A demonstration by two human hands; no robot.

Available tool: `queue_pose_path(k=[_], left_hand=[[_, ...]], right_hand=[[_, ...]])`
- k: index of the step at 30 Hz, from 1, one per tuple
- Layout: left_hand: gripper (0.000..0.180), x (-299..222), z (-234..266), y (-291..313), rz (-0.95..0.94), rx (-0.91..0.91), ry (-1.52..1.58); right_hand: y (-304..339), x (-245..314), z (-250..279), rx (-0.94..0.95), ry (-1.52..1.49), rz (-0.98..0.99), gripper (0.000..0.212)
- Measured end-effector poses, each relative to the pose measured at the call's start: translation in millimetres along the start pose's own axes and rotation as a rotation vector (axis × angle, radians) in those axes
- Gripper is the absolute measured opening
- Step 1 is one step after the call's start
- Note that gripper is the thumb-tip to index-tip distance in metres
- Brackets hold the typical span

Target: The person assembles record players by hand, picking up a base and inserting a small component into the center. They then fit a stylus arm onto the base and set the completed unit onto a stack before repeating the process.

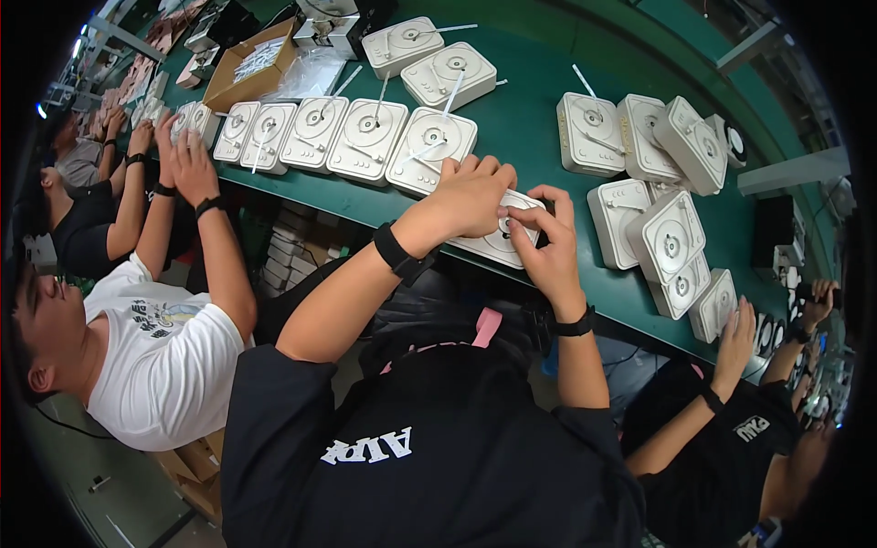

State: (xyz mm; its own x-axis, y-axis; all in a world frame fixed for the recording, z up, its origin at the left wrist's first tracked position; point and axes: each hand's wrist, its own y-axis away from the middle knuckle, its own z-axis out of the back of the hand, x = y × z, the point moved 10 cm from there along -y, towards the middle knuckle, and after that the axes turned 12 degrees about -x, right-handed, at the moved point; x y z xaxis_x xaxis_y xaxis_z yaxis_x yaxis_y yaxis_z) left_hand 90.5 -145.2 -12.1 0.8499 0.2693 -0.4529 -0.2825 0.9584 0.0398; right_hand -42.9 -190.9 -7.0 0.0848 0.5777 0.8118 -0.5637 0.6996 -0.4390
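Bent to a cream-coloured, rounded-square plastic case (495,247), at the near edge of the green-topped desk (521,110), partly hidden beneath both hands. Reaching across its far left part with the left hand (470,201), back up and fingers bent; impossible to tell whether gripping the case or only resting on it. Curling over its right part with the right hand (553,242), thumb and forefinger arched apart near the dark centre of the round top; too small to tell whether pinching anything there.

Just to the left, a row of similar cream cases (365,151), some with pale narrow strips sticking up. To the right, well apart from the left row, a loose group of more cream cases (671,242), partly stacked and tilted. Farther back, an open brown cardboard box (228,91) full of small pale pieces.

Probably now at fitting or adjusting a small part on the top face. Next, likely needing to steady the case with the left hand and place the right fingertips precisely near the centre.
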Motion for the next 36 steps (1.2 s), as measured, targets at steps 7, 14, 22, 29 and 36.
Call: queue_pose_path(k=[7,14,22,29,36], left_hand=[[0.024,-9,35,57,-0.269,-0.497,0.264],[0.013,-22,37,75,-0.202,-0.64,0.174],[0.014,-33,31,66,-0.154,-0.616,0.024],[0.015,-23,30,69,-0.06,-0.663,0.161],[0.022,-13,31,70,-0.052,-0.766,0.261]], right_hand=[[-1,-5,-3,0.05,-0.074,-0.076,0.015],[1,-10,-7,0.025,-0.16,-0.213,0.013],[0,-5,-9,-0.011,-0.042,-0.072,0.015],[5,-9,-5,-0.078,-0.043,-0.117,0.015],[3,-9,-3,-0.081,-0.077,-0.12,0.019]])
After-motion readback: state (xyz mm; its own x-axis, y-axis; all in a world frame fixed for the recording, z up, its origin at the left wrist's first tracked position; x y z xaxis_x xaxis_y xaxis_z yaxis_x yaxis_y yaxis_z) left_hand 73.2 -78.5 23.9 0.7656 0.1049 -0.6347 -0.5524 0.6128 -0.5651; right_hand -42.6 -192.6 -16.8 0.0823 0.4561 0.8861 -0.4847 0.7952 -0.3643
